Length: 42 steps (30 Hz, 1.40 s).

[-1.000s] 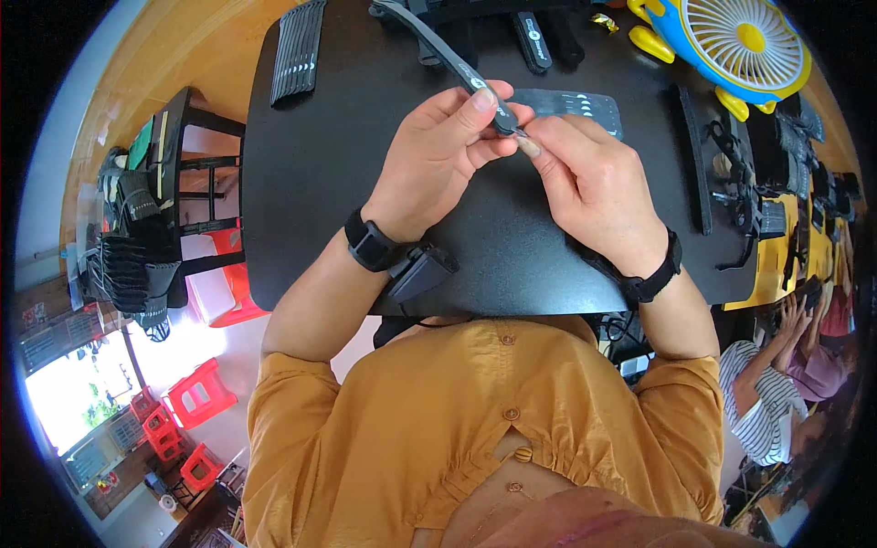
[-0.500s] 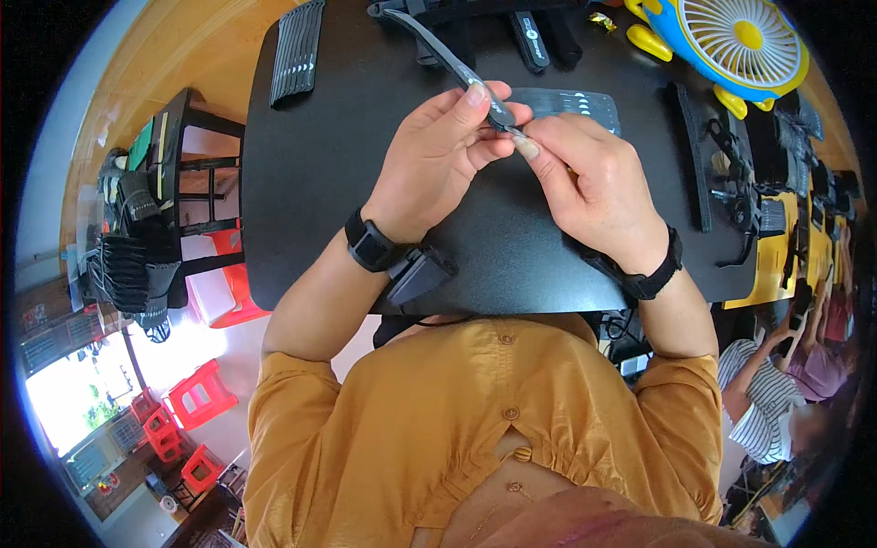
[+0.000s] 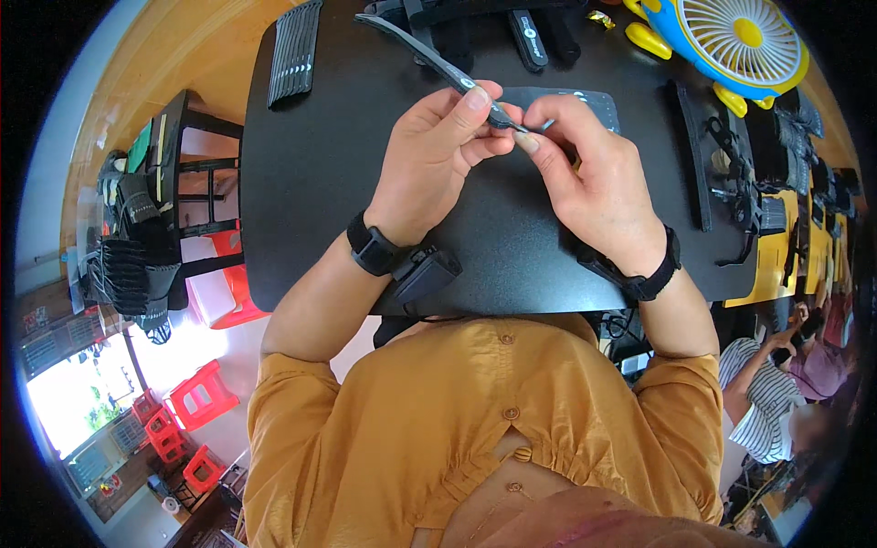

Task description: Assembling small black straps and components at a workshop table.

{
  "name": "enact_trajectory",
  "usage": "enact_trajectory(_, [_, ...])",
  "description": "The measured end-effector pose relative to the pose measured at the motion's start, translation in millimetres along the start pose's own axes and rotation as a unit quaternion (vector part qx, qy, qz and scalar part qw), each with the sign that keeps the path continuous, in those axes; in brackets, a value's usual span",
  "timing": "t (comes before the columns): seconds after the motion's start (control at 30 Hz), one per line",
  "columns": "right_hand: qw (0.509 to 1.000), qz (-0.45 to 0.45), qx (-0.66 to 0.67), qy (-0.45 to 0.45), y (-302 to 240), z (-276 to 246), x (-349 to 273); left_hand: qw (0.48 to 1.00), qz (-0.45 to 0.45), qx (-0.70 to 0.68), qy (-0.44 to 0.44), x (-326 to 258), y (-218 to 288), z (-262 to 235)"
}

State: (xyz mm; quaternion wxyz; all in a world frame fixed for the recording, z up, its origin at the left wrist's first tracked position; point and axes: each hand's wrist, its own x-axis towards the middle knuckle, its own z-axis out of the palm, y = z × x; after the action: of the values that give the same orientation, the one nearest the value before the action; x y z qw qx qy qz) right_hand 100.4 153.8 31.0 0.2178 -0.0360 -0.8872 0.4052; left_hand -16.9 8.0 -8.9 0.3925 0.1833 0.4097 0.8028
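in the head view, your left hand [image 3: 437, 151] pinches a long black strap [image 3: 425, 50] between thumb and fingers, above the middle of the table [image 3: 320, 201]. the strap slants from there toward the far edge, left of centre. your right hand [image 3: 598, 178] has thumb and forefinger bent in at the strap's near end; you can't tell from here whether they grip it.

the table is dark and smooth. near its far left corner lies a bundle of black strips [image 3: 294, 55]; toward the far right corner stands a blue and yellow fan [image 3: 735, 41], with a gold wrapper [image 3: 601, 19] to its left. a flat packet [image 3: 598, 105] lies beyond your right hand, and a narrow black strip [image 3: 692, 160] runs alongside the right edge.

off the left edge you have red stools [image 3: 201, 395] and a bright window [image 3: 78, 397]; off the right, a person in a striped top [image 3: 763, 420].
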Motion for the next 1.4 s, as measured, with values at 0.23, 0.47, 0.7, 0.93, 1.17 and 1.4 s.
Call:
enact_trajectory(0.23, [0.998, -0.044, 0.038, 0.01, 12, 12, -1, 0.999, -0.013, 0.026, 0.018, 0, 5, 4])
enact_trajectory(0.47, [0.992, -0.017, 0.124, -0.006, 10, 3, -2, 0.99, 0.022, 0.13, 0.04, -2, 18, 19])
enact_trajectory(0.7, [0.979, -0.187, -0.018, 0.079, -15, -14, 1, 0.838, 0.252, 0.483, 0.028, -22, 29, 38])
enact_trajectory(0.93, [0.986, -0.16, 0.019, 0.041, -47, -23, -27, 0.744, 0.358, 0.565, 0.005, -47, 36, 52])
enact_trajectory(1.17, [0.991, -0.094, 0.077, 0.058, -54, -3, -61, 0.745, 0.355, 0.564, 0.013, -72, 16, 49])
enact_trajectory(1.4, [0.979, -0.017, 0.188, 0.074, -54, 22, -90, 0.782, 0.284, 0.555, 0.027, -97, -7, 39])
